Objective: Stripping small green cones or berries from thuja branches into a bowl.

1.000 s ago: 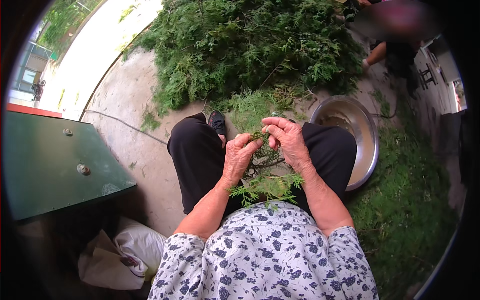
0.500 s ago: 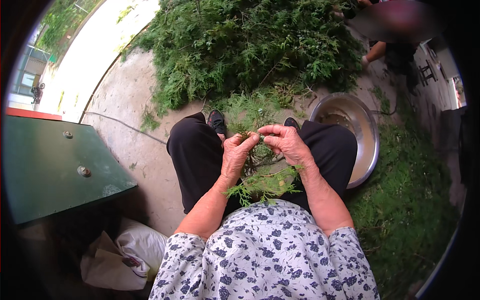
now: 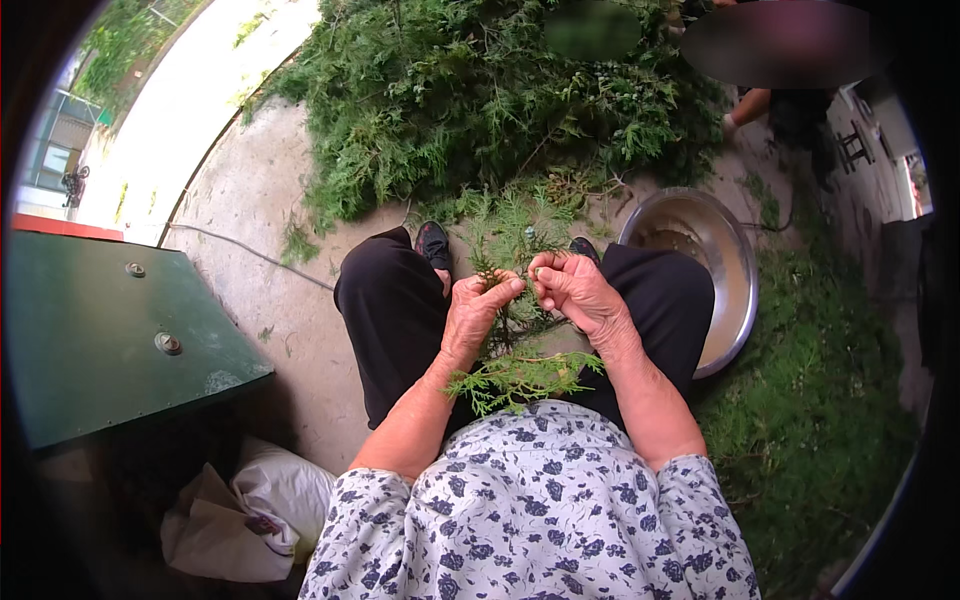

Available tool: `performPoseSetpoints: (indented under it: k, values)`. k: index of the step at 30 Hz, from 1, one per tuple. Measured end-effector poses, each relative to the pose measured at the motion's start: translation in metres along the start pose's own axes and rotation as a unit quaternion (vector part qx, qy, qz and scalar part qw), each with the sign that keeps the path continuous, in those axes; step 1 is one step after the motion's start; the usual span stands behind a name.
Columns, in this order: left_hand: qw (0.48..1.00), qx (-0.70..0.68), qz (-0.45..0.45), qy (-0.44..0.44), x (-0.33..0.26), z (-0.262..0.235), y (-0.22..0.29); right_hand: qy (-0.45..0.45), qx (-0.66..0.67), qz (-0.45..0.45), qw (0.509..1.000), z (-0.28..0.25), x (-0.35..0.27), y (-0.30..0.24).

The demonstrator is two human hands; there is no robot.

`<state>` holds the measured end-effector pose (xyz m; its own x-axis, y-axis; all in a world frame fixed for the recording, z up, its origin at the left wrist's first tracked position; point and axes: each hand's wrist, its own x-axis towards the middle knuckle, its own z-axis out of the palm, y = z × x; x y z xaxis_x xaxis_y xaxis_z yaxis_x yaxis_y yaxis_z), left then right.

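Note:
My left hand (image 3: 478, 312) is closed round a green conifer sprig (image 3: 520, 378), whose feathery lower end hangs over my lap. Just to its right, my right hand (image 3: 578, 290) has thumb and fingers pinched together. A small greenish bit seems to show at those fingertips, too small to name. The two hands are a little apart, between my knees. Beyond them, loose green sprigs (image 3: 510, 225) lie on the ground by my shoes. By my right knee stands a wide metal basin (image 3: 740, 300), with small bits low in it.
A big heap of conifer branches (image 3: 480, 100) fills the ground ahead. More cut greenery (image 3: 810, 420) lies at right. At left are a green metal box (image 3: 120, 320), a cable (image 3: 250, 258) and a white sack (image 3: 285, 490). Another person's arm (image 3: 752, 104) shows far right.
My right hand has drawn slightly away to the right from my left, its fingers now pinched. The sprig in my left hand has shifted a little.

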<state>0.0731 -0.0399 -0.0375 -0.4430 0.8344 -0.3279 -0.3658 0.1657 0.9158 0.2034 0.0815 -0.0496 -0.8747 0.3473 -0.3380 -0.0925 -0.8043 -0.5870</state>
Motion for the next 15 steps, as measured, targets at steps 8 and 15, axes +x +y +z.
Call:
performPoseSetpoints:
  k: [8,15]
  values:
    - [0.996,0.087,-0.026,-0.025,-0.003,0.004,0.000,0.161,-0.107,-0.079,0.978,0.005,0.004,-0.002]
    - [0.969,0.214,0.120,-0.008,0.000,0.004,-0.019,0.174,-0.176,-0.042,0.968,0.015,0.021,0.001]
